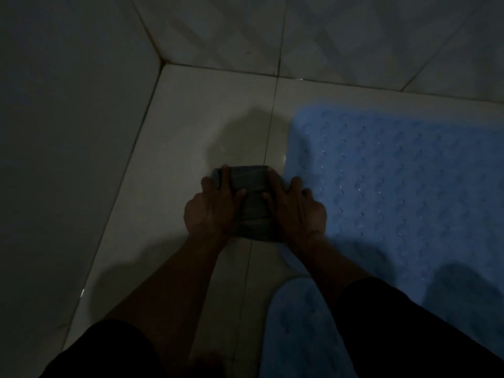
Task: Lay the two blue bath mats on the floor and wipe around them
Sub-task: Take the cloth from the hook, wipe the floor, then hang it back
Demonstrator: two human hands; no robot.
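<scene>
Your left hand (pixel 210 211), right hand (pixel 297 211): fingers spread, pressing folded dark grey cloth (pixel 249 181)
Cloth: on pale tiled floor (pixel 191 126) beside blue dotted mat (pixel 395 173)

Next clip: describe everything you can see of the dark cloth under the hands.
The cloth is dark grey, soft-looking fabric folded into a compact, roughly rectangular pad with creases on top. It lies flat on the pale floor tile, across a grout line, close beside the large blue bath mat; contact with the mat is unclear. The left hand and right hand press on its two sides, fingers spread.
</scene>
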